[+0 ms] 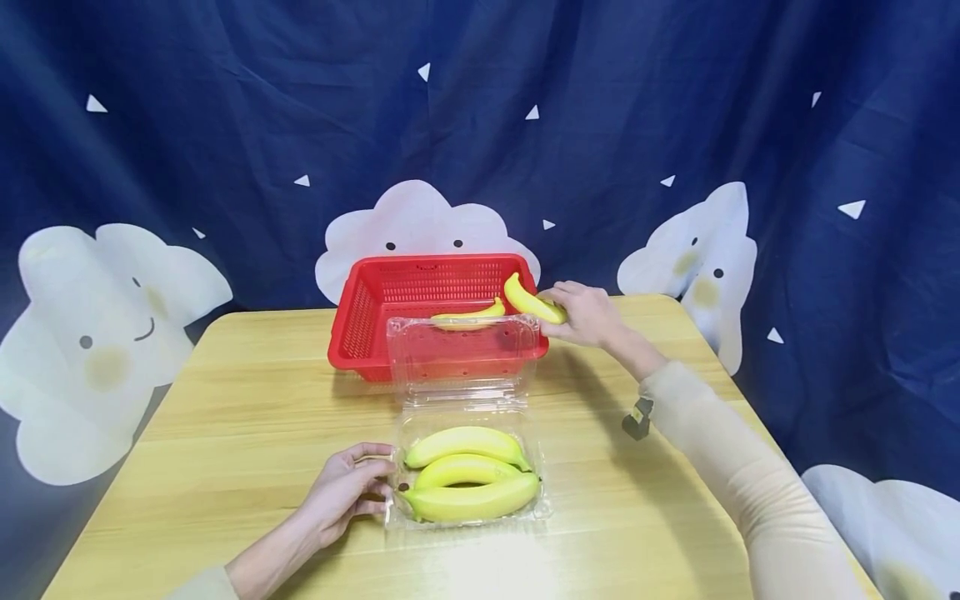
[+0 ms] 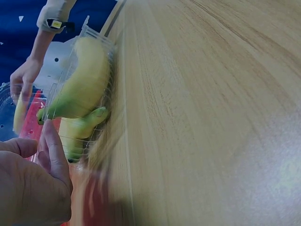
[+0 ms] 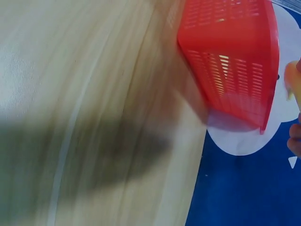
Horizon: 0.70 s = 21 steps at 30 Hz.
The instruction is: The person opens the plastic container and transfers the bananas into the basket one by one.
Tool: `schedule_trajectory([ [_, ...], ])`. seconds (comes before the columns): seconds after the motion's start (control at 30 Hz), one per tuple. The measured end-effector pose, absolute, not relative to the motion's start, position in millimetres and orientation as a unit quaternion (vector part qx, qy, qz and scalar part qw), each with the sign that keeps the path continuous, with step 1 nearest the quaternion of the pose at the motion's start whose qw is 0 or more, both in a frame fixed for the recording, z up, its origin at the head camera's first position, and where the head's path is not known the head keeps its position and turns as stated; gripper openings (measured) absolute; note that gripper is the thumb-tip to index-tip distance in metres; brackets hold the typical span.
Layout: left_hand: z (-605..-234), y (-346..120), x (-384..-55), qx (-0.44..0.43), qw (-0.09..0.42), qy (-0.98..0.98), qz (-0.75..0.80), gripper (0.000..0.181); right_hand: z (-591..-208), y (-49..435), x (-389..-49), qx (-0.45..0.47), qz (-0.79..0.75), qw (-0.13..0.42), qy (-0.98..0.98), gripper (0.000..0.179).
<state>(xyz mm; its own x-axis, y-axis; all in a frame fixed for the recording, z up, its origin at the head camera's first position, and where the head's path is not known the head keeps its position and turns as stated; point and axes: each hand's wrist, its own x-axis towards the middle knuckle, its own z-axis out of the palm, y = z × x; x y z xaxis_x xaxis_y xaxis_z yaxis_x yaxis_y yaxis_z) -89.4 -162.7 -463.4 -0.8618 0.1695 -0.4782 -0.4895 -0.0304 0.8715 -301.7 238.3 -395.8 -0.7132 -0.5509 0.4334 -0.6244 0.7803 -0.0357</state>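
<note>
My right hand (image 1: pixel 585 315) grips a banana (image 1: pixel 531 302) above the right rim of a red plastic basket (image 1: pixel 442 367). In the right wrist view only fingertips (image 3: pixel 295 140) and part of that banana show at the right edge. Another banana (image 1: pixel 480 311) lies inside the basket, partly seen through a clear lid. Close to me stands a clear plastic clamshell box (image 1: pixel 542 508), its lid (image 1: pixel 465 350) raised toward the basket. Several bananas (image 1: pixel 472 502) lie side by side in the box. My left hand (image 1: pixel 347 492) touches the box's left side, fingers fairly straight.
Everything stands on a wooden table (image 1: pixel 247 417). Behind it hangs a dark blue curtain (image 1: pixel 480 108) with white clouds and triangles. A dark device (image 1: pixel 637 419) is strapped at my right wrist. The raised lid stands just in front of the basket's near wall.
</note>
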Motion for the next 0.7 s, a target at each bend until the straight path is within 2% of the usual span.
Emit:
schedule_trajectory([
  [0.37,-464.0,-162.5,-90.1,-0.122,0.234,0.652,0.711,0.043,-403.5,231.8,-301.4,0.32,0.096,0.17,-0.927,0.045],
  [0.7,-463.3,-162.0,-89.5,-0.122,0.232,0.652,0.712,0.044,-403.0,232.7,-305.9,0.306,0.094,0.17,-0.932,0.046],
])
